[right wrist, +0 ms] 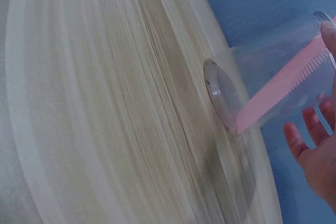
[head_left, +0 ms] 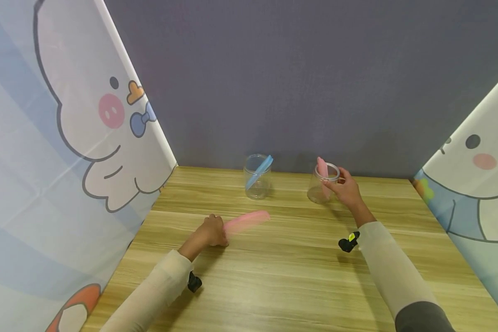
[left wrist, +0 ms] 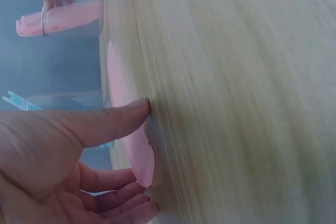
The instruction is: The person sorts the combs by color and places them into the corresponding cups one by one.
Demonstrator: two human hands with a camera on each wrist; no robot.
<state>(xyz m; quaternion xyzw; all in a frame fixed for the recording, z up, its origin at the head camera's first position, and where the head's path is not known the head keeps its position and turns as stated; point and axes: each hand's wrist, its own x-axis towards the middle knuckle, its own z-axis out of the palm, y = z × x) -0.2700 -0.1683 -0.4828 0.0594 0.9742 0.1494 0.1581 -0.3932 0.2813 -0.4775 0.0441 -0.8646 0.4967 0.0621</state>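
Note:
A pink comb (head_left: 249, 220) lies on the table in front of my left hand (head_left: 213, 230). In the left wrist view, that hand's thumb and fingers stand apart around the comb's near end, the fingertips close to or touching it. At the back right, my right hand (head_left: 347, 188) holds a clear jar (head_left: 315, 190) near its rim, thumb on the front side. Inside this jar a second pink comb (right wrist: 283, 85) leans, its teeth showing in the right wrist view. Part of the right hand is cut off there.
Another clear jar (head_left: 257, 190) stands at the back, left of the held one, with a long blue thing (head_left: 259, 172) leaning in it. Behind the wooden table (head_left: 282, 276) rises a dark grey wall (head_left: 282, 83). Cartoon-printed sheets (head_left: 20, 184) flank both sides.

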